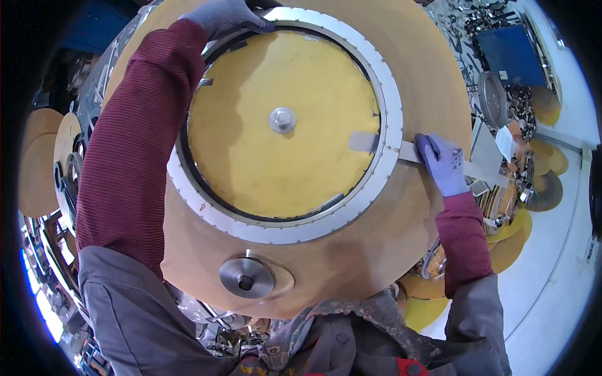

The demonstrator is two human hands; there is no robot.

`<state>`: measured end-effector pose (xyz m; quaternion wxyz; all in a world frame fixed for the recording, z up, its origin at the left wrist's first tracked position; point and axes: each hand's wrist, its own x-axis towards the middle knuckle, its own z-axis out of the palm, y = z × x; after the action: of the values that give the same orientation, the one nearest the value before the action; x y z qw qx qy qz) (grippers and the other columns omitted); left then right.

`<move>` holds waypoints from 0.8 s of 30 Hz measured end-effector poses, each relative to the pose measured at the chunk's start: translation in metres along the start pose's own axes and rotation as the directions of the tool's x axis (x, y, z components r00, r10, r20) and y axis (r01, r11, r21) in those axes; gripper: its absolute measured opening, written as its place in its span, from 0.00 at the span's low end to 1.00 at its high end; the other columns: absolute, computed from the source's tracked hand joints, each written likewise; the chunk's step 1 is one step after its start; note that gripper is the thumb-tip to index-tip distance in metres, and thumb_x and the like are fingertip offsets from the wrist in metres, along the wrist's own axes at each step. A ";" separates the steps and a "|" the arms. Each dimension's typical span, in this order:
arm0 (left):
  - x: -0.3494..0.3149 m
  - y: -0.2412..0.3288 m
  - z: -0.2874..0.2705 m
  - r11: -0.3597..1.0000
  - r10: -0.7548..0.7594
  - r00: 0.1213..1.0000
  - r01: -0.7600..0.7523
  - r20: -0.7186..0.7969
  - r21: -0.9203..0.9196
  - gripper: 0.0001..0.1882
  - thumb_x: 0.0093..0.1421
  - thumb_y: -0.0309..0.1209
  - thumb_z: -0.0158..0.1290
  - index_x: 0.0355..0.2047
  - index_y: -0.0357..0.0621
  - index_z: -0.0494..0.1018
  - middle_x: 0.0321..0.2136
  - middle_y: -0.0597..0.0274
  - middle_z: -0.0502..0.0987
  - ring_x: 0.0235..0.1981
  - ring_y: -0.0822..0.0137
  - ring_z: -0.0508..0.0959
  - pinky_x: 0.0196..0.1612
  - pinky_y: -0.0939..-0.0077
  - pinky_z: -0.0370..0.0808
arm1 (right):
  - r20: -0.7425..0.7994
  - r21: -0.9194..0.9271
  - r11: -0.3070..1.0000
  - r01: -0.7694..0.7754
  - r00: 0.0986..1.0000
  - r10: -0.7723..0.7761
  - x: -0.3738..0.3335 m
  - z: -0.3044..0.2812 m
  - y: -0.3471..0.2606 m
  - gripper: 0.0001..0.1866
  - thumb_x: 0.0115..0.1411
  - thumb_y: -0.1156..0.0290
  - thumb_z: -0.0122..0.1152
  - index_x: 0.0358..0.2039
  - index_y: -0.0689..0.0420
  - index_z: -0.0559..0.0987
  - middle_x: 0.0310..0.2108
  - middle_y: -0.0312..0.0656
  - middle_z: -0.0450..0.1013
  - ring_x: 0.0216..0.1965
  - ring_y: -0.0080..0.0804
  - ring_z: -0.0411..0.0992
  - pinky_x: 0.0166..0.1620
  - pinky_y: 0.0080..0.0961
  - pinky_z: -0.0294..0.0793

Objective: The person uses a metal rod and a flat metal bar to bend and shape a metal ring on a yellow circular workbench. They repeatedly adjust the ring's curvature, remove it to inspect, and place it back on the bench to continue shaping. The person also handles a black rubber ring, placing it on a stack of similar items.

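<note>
A silver metal ring (301,233) with small marks or holes round its rim lies on a large round brown board (433,69). Inside it is a yellow disc (282,69), with a dark, uneven gap round its edge. A round metal hub (282,120) stands at the disc's centre. My left hand (229,17), in a grey-purple glove, grips the ring's far left rim; some fingers are cut off by the view's edge. My right hand (444,161), gloved too, is closed on a flat metal strip (411,152). The strip runs beneath the ring, and its rounded tip lies over the yellow disc.
A metal flange (246,277) with a central hole sits on the board's near part. Blue box (511,55), round mesh tray (492,99) and loose metal parts lie at the right, beside a white surface (539,250). Brown discs (39,169) stand at the left.
</note>
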<state>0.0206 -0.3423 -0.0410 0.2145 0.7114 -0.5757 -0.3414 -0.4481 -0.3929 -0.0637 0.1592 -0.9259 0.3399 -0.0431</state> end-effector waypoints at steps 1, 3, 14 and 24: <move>-0.001 -0.003 0.000 1.000 0.013 1.000 -0.013 -0.017 0.000 0.28 0.46 0.33 0.66 0.48 0.41 0.76 0.40 0.60 0.80 0.39 0.69 0.77 0.49 0.76 0.72 | -0.007 0.001 1.000 -0.020 1.000 0.020 0.000 -0.002 -0.003 0.11 0.60 0.62 0.53 0.33 0.55 0.77 0.28 0.48 0.73 0.30 0.49 0.72 0.34 0.38 0.70; -0.001 -0.006 0.001 0.999 0.033 0.998 -0.033 -0.051 0.002 0.26 0.48 0.26 0.64 0.49 0.37 0.74 0.39 0.64 0.79 0.38 0.74 0.76 0.47 0.80 0.72 | -0.020 0.006 0.998 -0.055 0.998 0.055 -0.006 -0.005 -0.011 0.11 0.60 0.63 0.54 0.35 0.57 0.77 0.31 0.48 0.74 0.34 0.48 0.73 0.37 0.37 0.71; -0.007 -0.034 0.001 0.985 -0.010 0.999 0.001 -0.051 -0.172 0.26 0.48 0.28 0.63 0.49 0.38 0.74 0.36 0.63 0.80 0.34 0.74 0.77 0.43 0.81 0.73 | 0.209 0.323 0.911 -0.257 0.958 0.196 -0.013 -0.022 -0.042 0.11 0.57 0.70 0.55 0.39 0.60 0.77 0.36 0.49 0.74 0.41 0.46 0.73 0.47 0.35 0.71; -0.021 -0.031 0.008 0.981 -0.074 0.996 0.062 -0.055 -0.186 0.27 0.48 0.29 0.63 0.50 0.37 0.74 0.36 0.63 0.80 0.33 0.74 0.77 0.41 0.81 0.74 | 0.252 -0.097 0.937 0.335 0.919 -0.303 0.014 -0.057 -0.073 0.23 0.48 0.73 0.60 0.48 0.52 0.74 0.50 0.44 0.68 0.55 0.44 0.64 0.58 0.42 0.63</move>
<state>0.0332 -0.3135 -0.0634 0.2852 0.7179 -0.5101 -0.3781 -0.4029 -0.3643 0.0138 0.1242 -0.9763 0.1654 0.0644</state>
